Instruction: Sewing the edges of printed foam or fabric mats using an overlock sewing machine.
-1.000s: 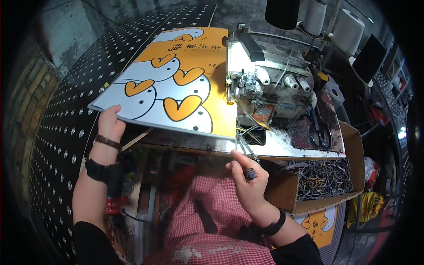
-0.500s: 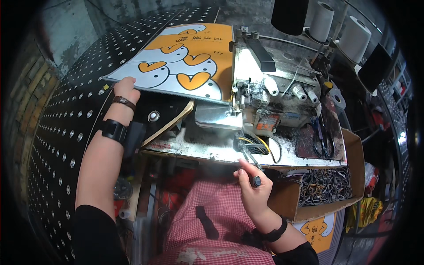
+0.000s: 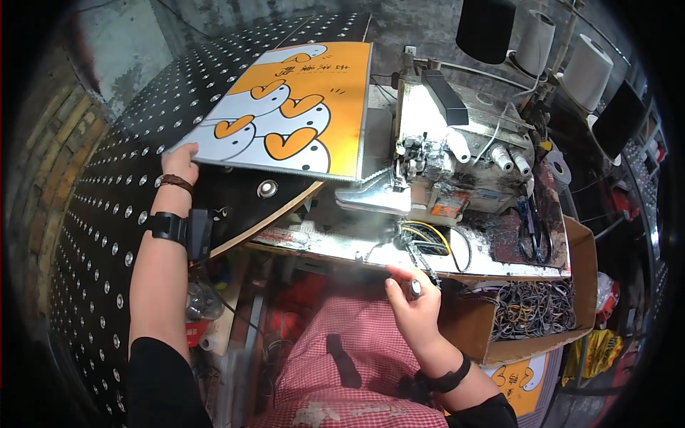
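My left hand [image 3: 181,162] grips the near left corner of an orange, grey and white mat [image 3: 341,135] printed with cartoon ducks. The mat lies tilted across the dark table, left of an overlock sewing machine [image 3: 457,128]. A strand of thread chain [image 3: 377,173] runs from its near right corner toward the needle area. In front of the machine my right hand [image 3: 416,307] is closed around a thin, dark, rod-like tool [image 3: 416,288] with a silver end. Its exact kind I cannot make out.
Thread cones [image 3: 586,63] stand above the machine. Blue-black scissors [image 3: 531,235] lie on its right side. Below is a cardboard box [image 3: 584,285] of tangled thread scraps, beside another printed mat [image 3: 524,385]. Studded black tabletop [image 3: 114,221] spreads left; its wooden edge [image 3: 271,222] curves near my left arm.
My left hand has drawn the mat leftward, away from the machine, opening a gap bridged by thread chain. My right hand still holds the tool, in nearly the same place.
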